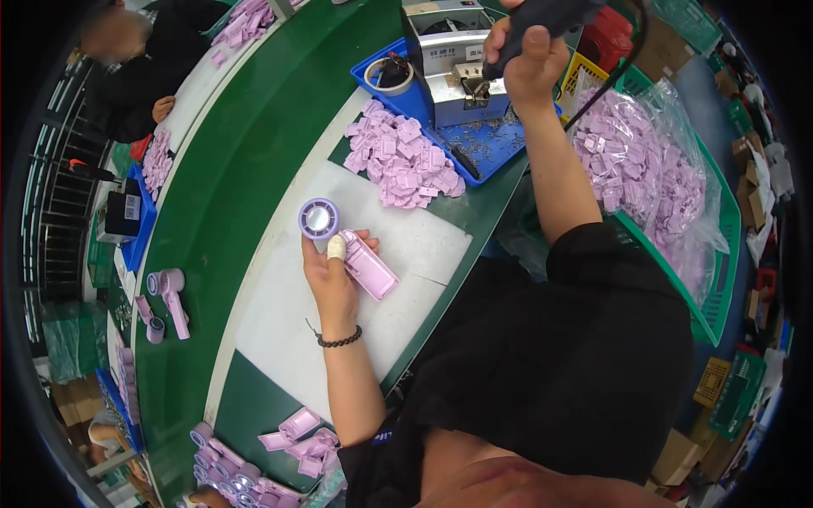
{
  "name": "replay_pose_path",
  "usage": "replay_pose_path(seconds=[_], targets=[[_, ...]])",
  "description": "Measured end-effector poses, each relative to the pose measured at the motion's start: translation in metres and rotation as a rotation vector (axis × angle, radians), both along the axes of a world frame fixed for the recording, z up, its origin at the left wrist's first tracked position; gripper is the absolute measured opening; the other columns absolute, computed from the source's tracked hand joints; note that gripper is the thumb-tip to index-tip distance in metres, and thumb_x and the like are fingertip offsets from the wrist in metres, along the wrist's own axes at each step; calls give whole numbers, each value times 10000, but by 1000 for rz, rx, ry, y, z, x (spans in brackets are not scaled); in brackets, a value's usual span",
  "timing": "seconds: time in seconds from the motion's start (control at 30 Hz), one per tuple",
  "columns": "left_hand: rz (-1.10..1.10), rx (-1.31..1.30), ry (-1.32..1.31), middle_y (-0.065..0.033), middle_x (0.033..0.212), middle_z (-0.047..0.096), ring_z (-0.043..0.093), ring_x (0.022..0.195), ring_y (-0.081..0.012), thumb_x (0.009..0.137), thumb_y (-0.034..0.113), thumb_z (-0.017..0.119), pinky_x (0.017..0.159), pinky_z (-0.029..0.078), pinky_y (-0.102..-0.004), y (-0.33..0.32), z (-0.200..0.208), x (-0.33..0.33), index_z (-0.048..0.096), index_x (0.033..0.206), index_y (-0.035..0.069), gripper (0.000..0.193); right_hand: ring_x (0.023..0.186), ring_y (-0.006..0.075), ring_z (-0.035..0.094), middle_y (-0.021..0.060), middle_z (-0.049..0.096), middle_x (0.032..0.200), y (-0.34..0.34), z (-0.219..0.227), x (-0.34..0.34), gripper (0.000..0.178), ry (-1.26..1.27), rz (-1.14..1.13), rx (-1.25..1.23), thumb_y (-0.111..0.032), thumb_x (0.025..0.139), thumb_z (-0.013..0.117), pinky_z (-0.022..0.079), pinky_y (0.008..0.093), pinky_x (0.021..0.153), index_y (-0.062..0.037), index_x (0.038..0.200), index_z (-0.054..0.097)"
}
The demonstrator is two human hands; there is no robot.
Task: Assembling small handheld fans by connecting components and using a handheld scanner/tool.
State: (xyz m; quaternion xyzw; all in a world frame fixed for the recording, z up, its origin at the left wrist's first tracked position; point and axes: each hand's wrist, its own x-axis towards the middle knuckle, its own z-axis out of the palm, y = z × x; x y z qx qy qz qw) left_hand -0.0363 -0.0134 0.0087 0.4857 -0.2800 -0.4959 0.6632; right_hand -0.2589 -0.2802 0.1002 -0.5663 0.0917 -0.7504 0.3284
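My left hand (pixel 329 284) is closed on a lilac handheld fan (pixel 371 269) over the white work mat (pixel 279 313). The fan's round head points away from me and its opened handle lies across my fingers. A pale cover sits on my thumb. My right hand (pixel 533 72) grips a black electric screwdriver (pixel 546 21) with a cable, at the front of the screw feeder (pixel 453 63). The screwdriver's tip is close to the feeder's metal outlet; I cannot tell whether they touch. A heap of lilac plastic parts (pixel 398 157) lies beyond the fan.
A blue tray (pixel 495 157) with loose screws holds the feeder. At right stands a green crate (pixel 716 292) with bagged lilac parts. Finished-looking fans (pixel 224 466) crowd the near left; others (pixel 174 300) rest on the green belt (pixel 186 229). A co-worker (pixel 127 85) sits across.
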Motion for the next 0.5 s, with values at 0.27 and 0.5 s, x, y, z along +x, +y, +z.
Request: replay_pose_path(seconds=[0.27,0.5], targets=[[-34,1,35,-231,1023,651,696,872,-290,1002,33,411,778,599,-367,4,0,0,289,1439,36,454,439,115,472,43,563,638,-51,-18,-12,483,198,314,255,-478,972,535,368,224,422,-9,1087,570],[-9,-14,25,-234,1036,652,698,883,-299,1013,96,476,786,603,-368,5,-3,4,360,1394,24,405,438,114,464,40,556,635,-31,-17,8,476,328,5,219,-498,987,501,365,231,419,-35,1065,582]])
